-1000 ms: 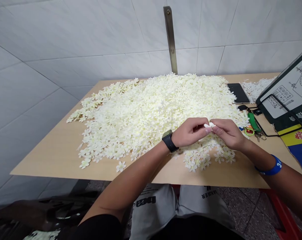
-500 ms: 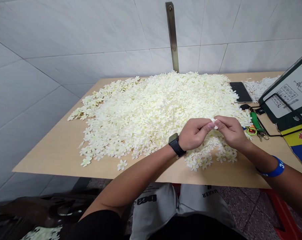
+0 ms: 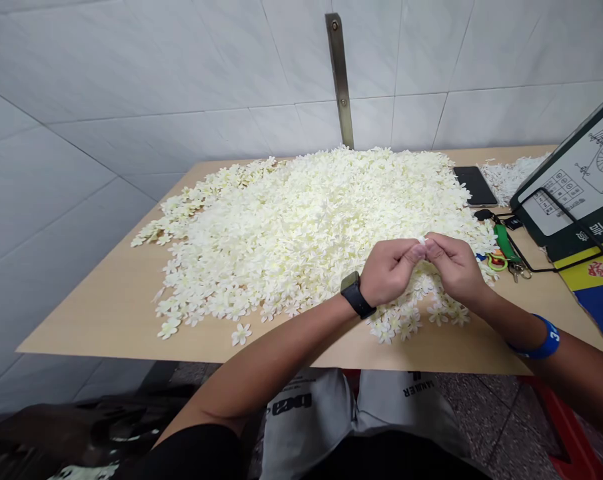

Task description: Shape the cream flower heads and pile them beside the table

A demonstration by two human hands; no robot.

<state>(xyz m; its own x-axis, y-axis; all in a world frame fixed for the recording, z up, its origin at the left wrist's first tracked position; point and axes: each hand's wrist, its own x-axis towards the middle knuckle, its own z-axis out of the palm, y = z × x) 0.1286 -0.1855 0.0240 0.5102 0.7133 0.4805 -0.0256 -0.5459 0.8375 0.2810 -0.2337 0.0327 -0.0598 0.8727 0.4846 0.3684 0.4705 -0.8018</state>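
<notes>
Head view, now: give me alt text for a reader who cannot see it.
A person's bare left hand and bare right hand pinch a small, mostly hidden white piece together, over a broad heap of cream-white, star-shaped flowers on a flat tan table. A thin black rectangular phone lies beyond them at the right.

Compared with a second ago, the left hand's grip (image 3: 387, 273) sits further right, the gap then visible between its thumb and forefinger no longer shows, and the black watch (image 3: 357, 294) has travelled rightward and slightly lower with it. The thumb tips (image 3: 419, 251), then lower, now sit higher and close together, and the white piece (image 3: 422, 241) held between the hands, which showed as rounded lobes, is mostly covered, a small bit peeking out above. Since half a second ago the view has shifted slightly, putting the metal bracket (image 3: 340, 80) lower and further left.
</notes>
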